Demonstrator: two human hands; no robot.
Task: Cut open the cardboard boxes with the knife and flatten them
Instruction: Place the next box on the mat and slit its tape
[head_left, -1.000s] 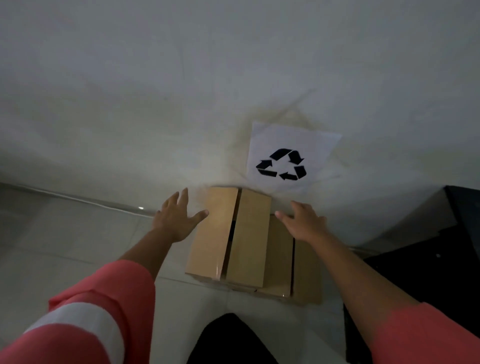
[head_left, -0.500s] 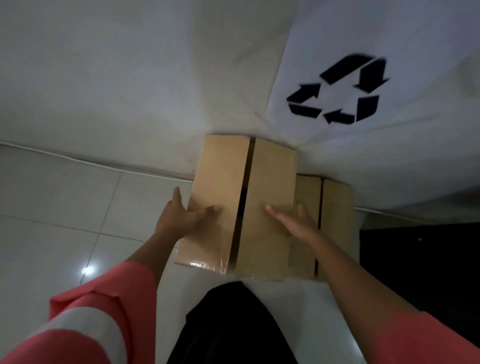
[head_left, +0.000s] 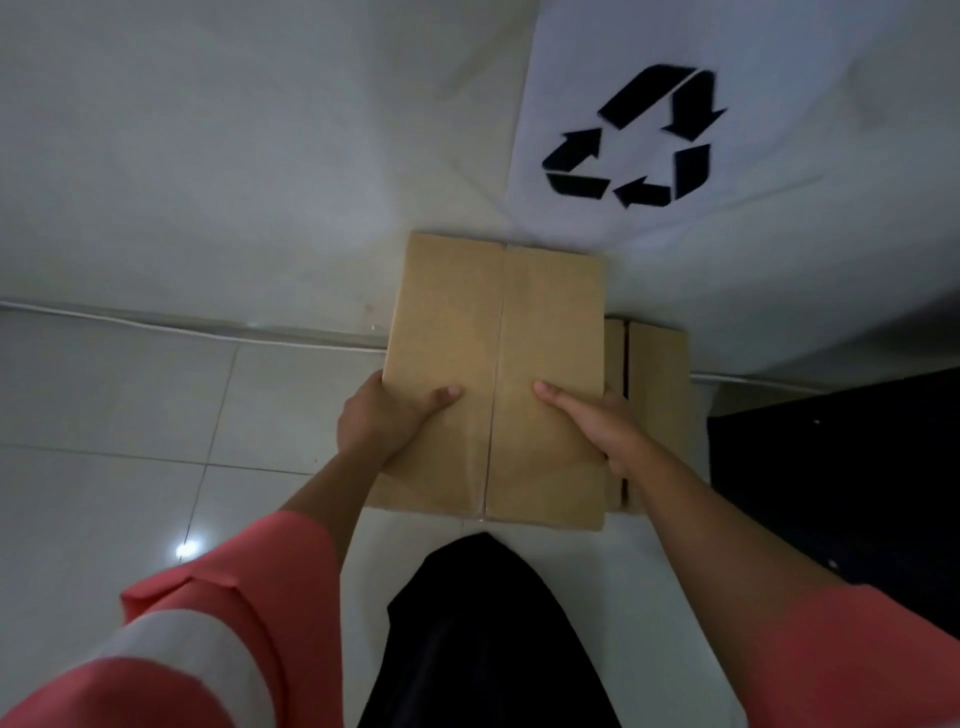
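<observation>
Head view, looking down at a tiled floor by a white wall. Top cardboard box gripped at both sides, flaps shut, seam running down its middle. Left hand closed on the left edge, thumb lying across the top. Right hand closed on the right edge, thumb likewise on top. Second cardboard box just beside and lower, partly hidden, against the wall. Recycling sign on paper on the wall above. Pink sleeves on both arms.

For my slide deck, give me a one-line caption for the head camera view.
Both hands, left and right, grip a closed box.
</observation>
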